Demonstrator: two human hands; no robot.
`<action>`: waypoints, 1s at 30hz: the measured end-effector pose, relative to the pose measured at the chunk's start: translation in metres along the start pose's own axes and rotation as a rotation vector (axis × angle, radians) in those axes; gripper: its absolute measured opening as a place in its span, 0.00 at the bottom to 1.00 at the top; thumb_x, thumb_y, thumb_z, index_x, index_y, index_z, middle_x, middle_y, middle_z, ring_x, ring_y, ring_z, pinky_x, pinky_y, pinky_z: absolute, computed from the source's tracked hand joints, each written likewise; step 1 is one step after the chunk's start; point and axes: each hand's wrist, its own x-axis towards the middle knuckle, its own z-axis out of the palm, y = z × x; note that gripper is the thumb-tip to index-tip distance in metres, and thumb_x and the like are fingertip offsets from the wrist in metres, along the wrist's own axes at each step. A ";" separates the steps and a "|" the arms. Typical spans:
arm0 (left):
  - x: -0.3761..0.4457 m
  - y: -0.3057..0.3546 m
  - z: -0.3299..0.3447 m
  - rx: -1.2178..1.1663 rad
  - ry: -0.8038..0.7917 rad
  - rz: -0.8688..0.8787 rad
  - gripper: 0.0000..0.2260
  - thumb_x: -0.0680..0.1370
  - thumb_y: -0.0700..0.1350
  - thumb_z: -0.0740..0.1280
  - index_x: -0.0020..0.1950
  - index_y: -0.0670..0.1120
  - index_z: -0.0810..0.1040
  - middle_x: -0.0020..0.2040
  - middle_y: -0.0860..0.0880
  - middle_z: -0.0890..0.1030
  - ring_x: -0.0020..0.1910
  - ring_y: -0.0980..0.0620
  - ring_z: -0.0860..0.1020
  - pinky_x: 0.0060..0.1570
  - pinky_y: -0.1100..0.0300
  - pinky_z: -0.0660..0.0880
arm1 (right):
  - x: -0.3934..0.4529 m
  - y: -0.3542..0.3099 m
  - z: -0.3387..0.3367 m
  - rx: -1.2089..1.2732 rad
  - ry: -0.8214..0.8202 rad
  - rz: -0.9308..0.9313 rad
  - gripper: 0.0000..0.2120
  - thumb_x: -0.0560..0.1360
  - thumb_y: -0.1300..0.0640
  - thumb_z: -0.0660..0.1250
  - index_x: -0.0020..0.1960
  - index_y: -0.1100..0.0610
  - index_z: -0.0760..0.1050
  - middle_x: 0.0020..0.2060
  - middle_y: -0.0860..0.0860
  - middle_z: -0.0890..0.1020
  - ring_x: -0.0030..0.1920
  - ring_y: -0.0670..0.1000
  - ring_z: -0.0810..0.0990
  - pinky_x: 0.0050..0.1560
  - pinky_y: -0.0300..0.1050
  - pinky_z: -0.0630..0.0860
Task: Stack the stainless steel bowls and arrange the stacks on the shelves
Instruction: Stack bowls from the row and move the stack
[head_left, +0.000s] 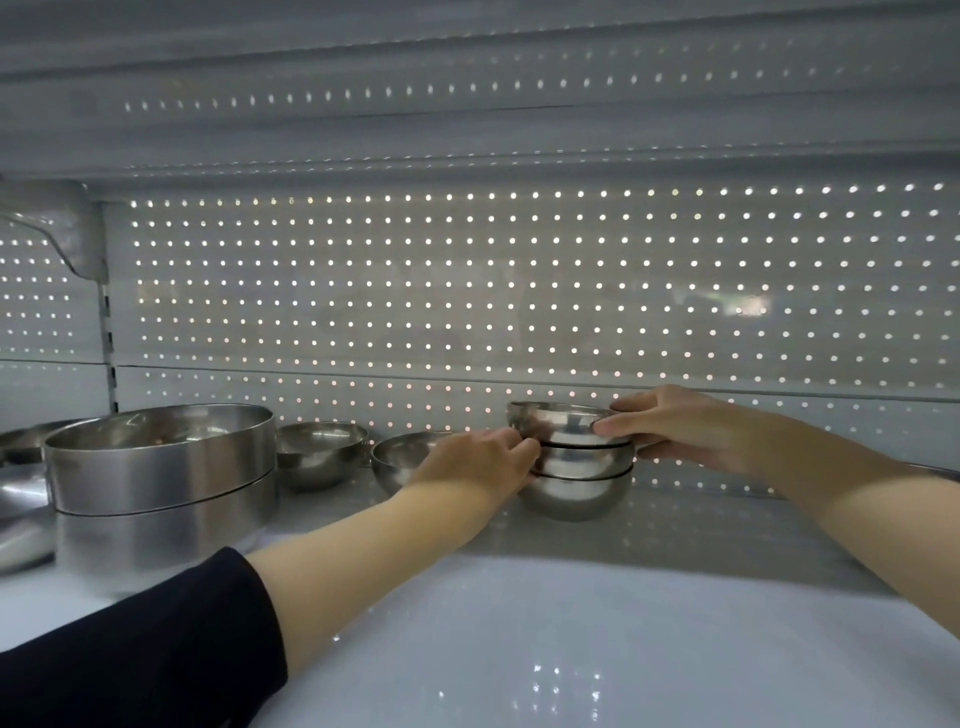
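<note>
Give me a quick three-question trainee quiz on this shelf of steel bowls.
1. True or false: both hands hold the stack of small round stainless steel bowls.
2. How many bowls make up that stack?
3. Which lies nearer the left hand: the single small steel bowl or the wide straight-walled steel pans?

Key: 1 true, the right hand grips it too; 2 three; 3 the single bowl.
</note>
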 end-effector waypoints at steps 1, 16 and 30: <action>-0.002 0.000 -0.002 0.001 0.120 0.062 0.14 0.73 0.45 0.70 0.58 0.47 0.76 0.50 0.49 0.79 0.45 0.47 0.80 0.36 0.58 0.74 | 0.000 0.000 0.000 -0.023 0.018 0.001 0.23 0.59 0.45 0.78 0.50 0.53 0.81 0.45 0.47 0.84 0.46 0.48 0.79 0.53 0.47 0.73; -0.010 0.009 0.003 -0.043 0.441 0.323 0.18 0.62 0.44 0.76 0.51 0.44 0.83 0.48 0.48 0.83 0.45 0.51 0.81 0.39 0.63 0.76 | -0.005 -0.005 0.008 -0.003 0.060 -0.001 0.24 0.62 0.49 0.77 0.51 0.63 0.80 0.38 0.51 0.81 0.40 0.48 0.78 0.45 0.41 0.74; 0.016 0.029 0.013 -1.223 -0.072 -0.652 0.23 0.66 0.59 0.73 0.55 0.50 0.74 0.52 0.54 0.78 0.52 0.56 0.76 0.40 0.70 0.68 | -0.019 -0.011 0.020 0.000 0.181 0.029 0.35 0.48 0.42 0.80 0.48 0.61 0.80 0.45 0.58 0.85 0.49 0.58 0.83 0.56 0.59 0.77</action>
